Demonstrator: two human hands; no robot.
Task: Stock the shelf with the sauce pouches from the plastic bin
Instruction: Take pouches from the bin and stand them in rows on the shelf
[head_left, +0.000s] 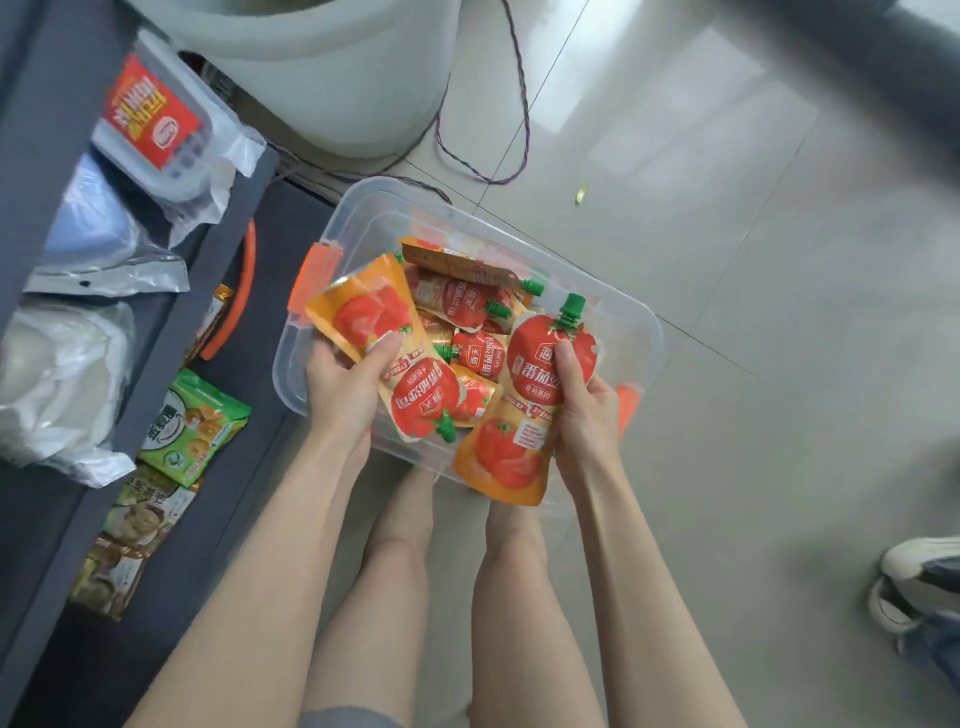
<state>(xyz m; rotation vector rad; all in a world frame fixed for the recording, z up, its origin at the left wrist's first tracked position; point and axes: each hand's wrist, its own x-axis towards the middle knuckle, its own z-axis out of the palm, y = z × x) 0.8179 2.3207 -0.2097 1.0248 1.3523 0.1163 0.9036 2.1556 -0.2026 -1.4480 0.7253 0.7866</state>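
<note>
I am looking down on a tiled floor (727, 312) that is filling the right and centre of the frame, with the dark grey shelf (171, 291) running down the left edge, close enough that pouches could be passed across to it with a short reach.

The clear plastic bin (639, 332) is sitting on the floor at centre frame, just beside the shelf's lower edge and right in front of my legs, so both hands are reaching in without stretching. Inside it the sauce pouches (467, 322) are lying in a loose heap, red and orange, green caps pointing every way; none of this kind is showing on the shelf yet, so by my reading the stocking is only getting under way.

On the shelf, silvery bags (98, 228) are filling the upper left, and a green snack packet (195, 426) with brown ones below it is occupying the lower left, leaving dark bare shelf between them and the bin.

My left hand (343, 379) is gripping an orange pouch (363, 312) by one end, thumb on top, fingers wrapped beneath, tilting it up over the bin's left rim toward the shelf side. My right hand (582, 410) is clasping a second pouch (540, 395) around its middle, green cap (571, 306) upward, its lower end hanging over the near rim. Taking one in each hand is, I judge, meant to halve the trips.
</note>
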